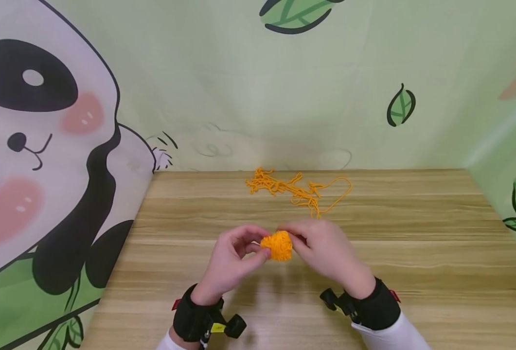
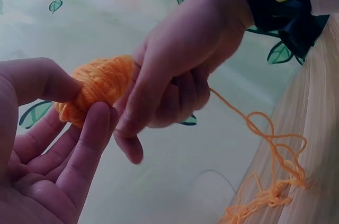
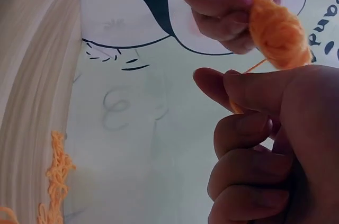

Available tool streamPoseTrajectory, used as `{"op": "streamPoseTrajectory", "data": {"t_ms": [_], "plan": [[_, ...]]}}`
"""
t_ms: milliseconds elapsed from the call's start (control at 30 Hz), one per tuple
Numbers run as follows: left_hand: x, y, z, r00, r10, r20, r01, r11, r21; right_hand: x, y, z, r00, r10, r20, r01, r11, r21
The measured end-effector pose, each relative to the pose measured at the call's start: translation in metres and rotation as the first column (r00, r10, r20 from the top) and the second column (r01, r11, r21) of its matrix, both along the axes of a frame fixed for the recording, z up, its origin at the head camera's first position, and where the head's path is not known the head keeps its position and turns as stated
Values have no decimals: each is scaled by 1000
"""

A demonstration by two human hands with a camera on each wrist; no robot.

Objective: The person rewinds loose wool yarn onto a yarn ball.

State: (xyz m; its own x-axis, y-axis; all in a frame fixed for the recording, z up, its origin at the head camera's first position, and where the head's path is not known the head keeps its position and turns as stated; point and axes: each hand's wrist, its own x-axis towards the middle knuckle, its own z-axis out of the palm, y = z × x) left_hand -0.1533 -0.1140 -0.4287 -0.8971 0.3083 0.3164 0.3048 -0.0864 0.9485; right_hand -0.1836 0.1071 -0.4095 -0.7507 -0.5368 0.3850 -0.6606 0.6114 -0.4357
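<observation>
Yarn ball [image 1: 277, 246], orange, one, closely wound: in the head view I recorded it, from my distance, above the wooden table [image 1: 437, 287], between the two hands. Left hand [image 1: 233, 262]: thumb and fingertips bent in, pinching the ball from its side. Right hand [image 1: 328, 250]: thumb and forefinger drawn together just beside the ball, grip otherwise unreadable to me from there. Loose yarn [image 1: 302, 191], orange, tangled: along the table's far edge, one wide loop at its right end. Wristbands [image 1: 378, 307], black, two: one per wrist, each with a small dark fitting. Sleeves [image 1: 393, 334], white. Backdrop [image 1: 240, 87], pale green, with panda and leaf drawings.

Left wrist view: I noted the ball between the left thumb and fingers, little gap left but the ball's own width. Right hand beyond it, fingers curled inward; strand [image 2: 229, 102], orange, single, came out past them and sagged to the loose yarn.

Right wrist view: I noted the strand running from the ball to the right thumb and forefinger, which pinched it, other fingers folded. Left fingers lay against the ball's far side. Whether the right hand touched the ball, I could not tell.
</observation>
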Motion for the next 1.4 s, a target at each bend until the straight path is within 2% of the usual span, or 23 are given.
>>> {"op": "streamPoseTrajectory", "data": {"t_ms": [167,333,567,633,767,867,1000,1200,1267,1400], "plan": [[1,-1,1,998,42,42,-45,997,58,6,-3,-6,999,-3,45,0,998,70],[-1,-1,-1,992,119,53,-122,990,68,9,-7,-11,997,25,67,-30,997,68],[-6,0,-4,961,260,90,-266,962,64,17,-9,-12,992,105,74,-112,989,94],[-8,1,-5,954,290,82,-295,954,53,21,-9,-10,990,118,71,-126,986,107],[-9,2,-7,943,332,17,-332,943,22,28,-8,-4,992,126,31,-128,987,102],[-10,3,-9,937,348,-27,-349,937,0,32,-7,1,991,132,-10,-131,989,69],[-9,6,-6,930,365,-37,-367,929,-40,36,-6,8,990,136,-42,-135,991,24],[1,11,17,919,388,-66,-394,912,-112,38,-6,15,990,125,-66,-128,991,-30],[4,12,22,920,381,-89,-390,911,-135,38,-6,16,988,128,-82,-134,989,-64],[7,14,26,933,340,-118,-357,917,-178,37,-5,21,988,120,-97,-134,980,-144]]}}
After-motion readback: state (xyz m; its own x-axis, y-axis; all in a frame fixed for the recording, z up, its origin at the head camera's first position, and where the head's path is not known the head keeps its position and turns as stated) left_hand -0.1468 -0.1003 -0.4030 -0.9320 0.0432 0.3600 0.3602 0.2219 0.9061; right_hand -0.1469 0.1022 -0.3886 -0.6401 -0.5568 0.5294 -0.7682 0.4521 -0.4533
